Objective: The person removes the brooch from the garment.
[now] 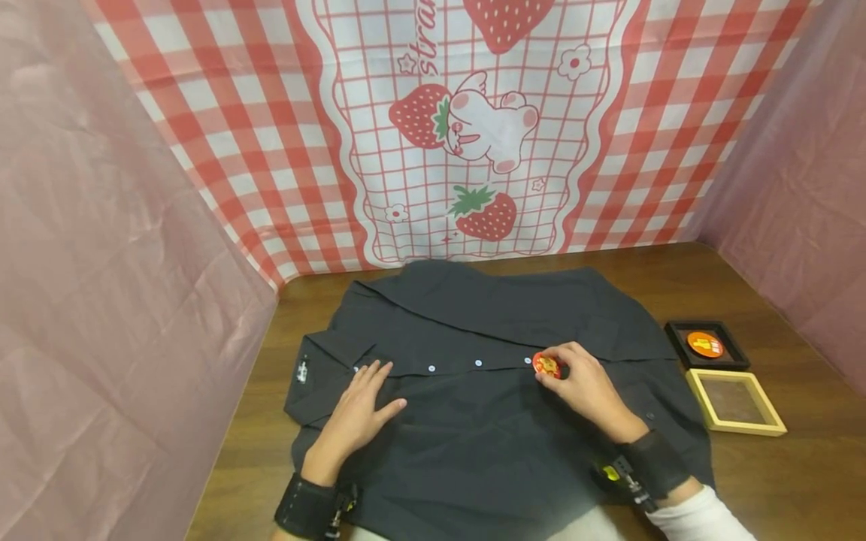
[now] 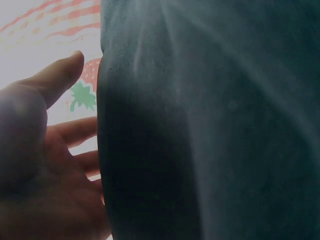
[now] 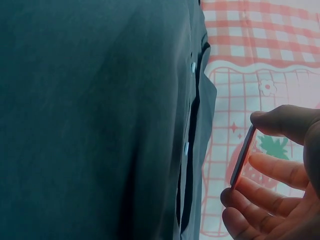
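Note:
A dark grey button-up shirt (image 1: 460, 443) lies spread on the wooden table, its collar (image 1: 314, 376) to the left and a row of pale buttons (image 1: 479, 363) across the middle. My right hand (image 1: 587, 385) pinches a round red badge (image 1: 544, 364) with a gold design between thumb and fingers, beside one of the buttons. Edge-on in the right wrist view, the badge (image 3: 242, 159) looks thin and stands apart from the cloth. Near the collar, my left hand (image 1: 358, 413) rests on the shirt with fingers extended; the left wrist view shows it holding nothing.
To the shirt's right, a black square frame (image 1: 734, 365) holds an orange round badge (image 1: 705, 344). A pale yellow frame (image 1: 747, 429) lies just in front of it. Pink cloth (image 1: 122, 300) hangs at both sides, and a strawberry-print checked cloth (image 1: 257, 150) stands behind the table.

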Motion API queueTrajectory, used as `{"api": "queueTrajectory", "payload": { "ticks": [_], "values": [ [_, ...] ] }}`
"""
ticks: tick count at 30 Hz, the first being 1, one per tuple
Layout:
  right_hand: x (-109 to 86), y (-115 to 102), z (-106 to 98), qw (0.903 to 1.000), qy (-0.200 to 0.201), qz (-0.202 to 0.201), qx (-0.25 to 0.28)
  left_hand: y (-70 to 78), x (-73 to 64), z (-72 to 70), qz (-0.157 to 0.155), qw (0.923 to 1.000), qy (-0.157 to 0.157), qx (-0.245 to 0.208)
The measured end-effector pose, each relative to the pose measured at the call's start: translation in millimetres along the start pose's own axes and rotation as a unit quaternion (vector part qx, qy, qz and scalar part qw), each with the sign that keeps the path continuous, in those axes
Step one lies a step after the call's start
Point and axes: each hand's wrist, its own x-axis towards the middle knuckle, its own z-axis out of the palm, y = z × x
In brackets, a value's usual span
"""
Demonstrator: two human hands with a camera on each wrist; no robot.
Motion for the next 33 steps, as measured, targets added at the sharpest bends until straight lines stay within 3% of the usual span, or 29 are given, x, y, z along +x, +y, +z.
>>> {"api": "queueTrajectory", "payload": {
  "ticks": [7,19,33],
  "values": [
    [-2.4,6,-9,1.0000,-0.002,0.004,-0.005,2.1,-0.8,0.2,-0.015,0.9996,-0.022,0.008],
    [-5.8,14,-13,0.9998,0.002,0.000,-0.021,1.6,-1.0,0.0,-0.031,0.9993,-0.018,0.011],
    [-8.2,22,-24,0.9993,0.008,0.026,-0.025,3.4,-2.5,-0.9,-0.041,0.9989,-0.023,-0.002]
  ]
}}
